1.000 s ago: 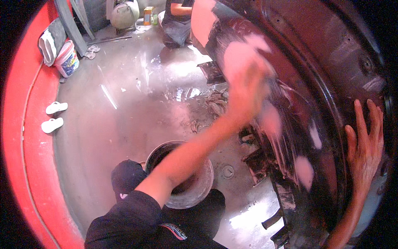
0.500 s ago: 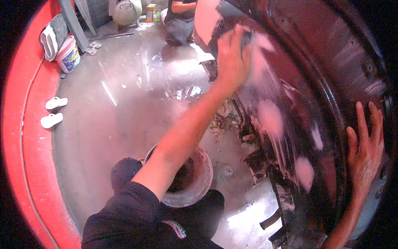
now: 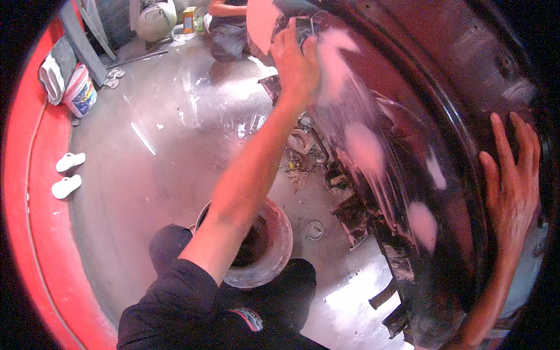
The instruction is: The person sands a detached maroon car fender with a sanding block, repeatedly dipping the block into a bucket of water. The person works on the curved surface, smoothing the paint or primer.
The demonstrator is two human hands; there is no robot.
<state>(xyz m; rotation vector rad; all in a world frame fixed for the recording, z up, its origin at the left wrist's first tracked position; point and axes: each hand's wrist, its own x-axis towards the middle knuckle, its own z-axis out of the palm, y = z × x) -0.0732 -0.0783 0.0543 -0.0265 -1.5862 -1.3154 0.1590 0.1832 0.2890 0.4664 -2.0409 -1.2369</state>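
Note:
A dark, glossy car body panel (image 3: 402,134) with several smooth pink filler patches (image 3: 364,149) fills the right side. High on it, my left hand (image 3: 296,67) presses a dark piece of sandpaper (image 3: 304,28) against the surface, beside a pale pink patch. Its fingers are closed over the sheet, which is partly hidden. Milky streaks run down the panel below that hand. Farther right, my right hand (image 3: 513,175) lies on the panel past its raised ridge, fingers spread, holding nothing.
A round bucket (image 3: 280,233) with dark contents stands between my legs, partly behind my left arm. Debris (image 3: 300,149) lies along the panel's jagged lower edge. White slippers (image 3: 67,186) and a paint bucket (image 3: 80,93) are by the red wall base (image 3: 46,233). Another person (image 3: 227,35) crouches at the back.
The view has shifted, so floor items sit lower and the panel farther left. My left hand with the sandpaper has moved slightly up and left along the panel; my right hand stays spread on it.

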